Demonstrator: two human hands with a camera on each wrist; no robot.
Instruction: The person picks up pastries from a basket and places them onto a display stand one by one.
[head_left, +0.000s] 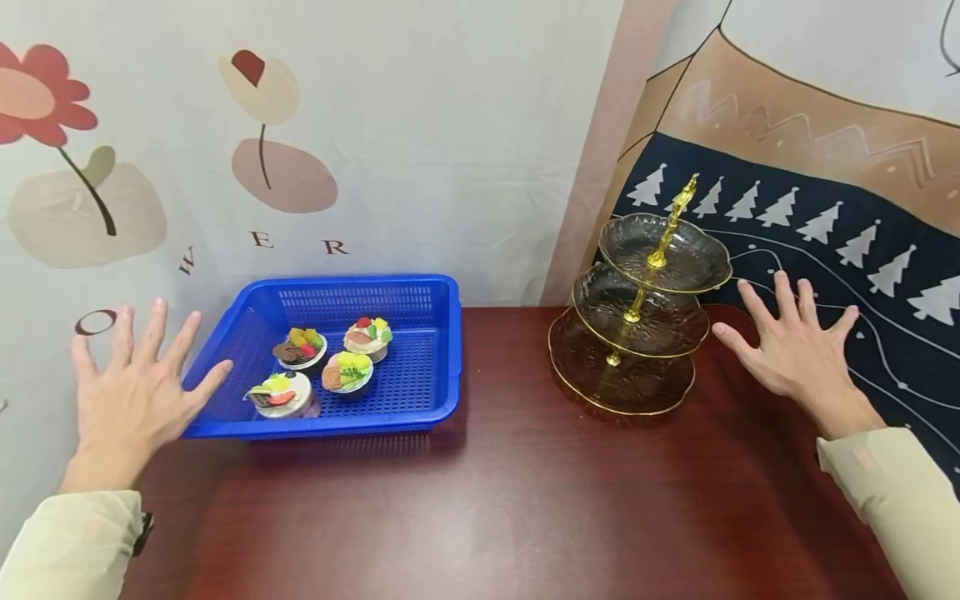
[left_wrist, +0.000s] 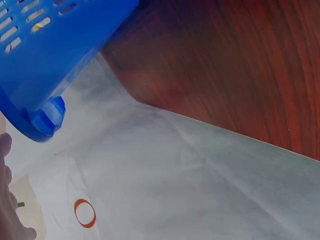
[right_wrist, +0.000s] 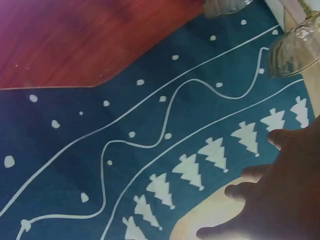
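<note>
Head cam: blue basket [head_left: 411,367] nr L fingers [head_left: 153,333]; tiered stand [head_left: 633,313] nr R fingers [head_left: 786,300].

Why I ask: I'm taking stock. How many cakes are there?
4, clustered in the basket: front-left cake, front-right cake, back-left cake, back-right cake.

In the left wrist view, the edge crops the blue basket [left_wrist: 65,45] and, beside it, the left hand [left_wrist: 7,210]; a yellow speck [left_wrist: 38,27] behind the basket's slots is too small to identify.

Four cupcakes [head_left: 348,372] in blue basket [head_left: 411,377], upright three-tiered stand [head_left: 634,312]
</note>
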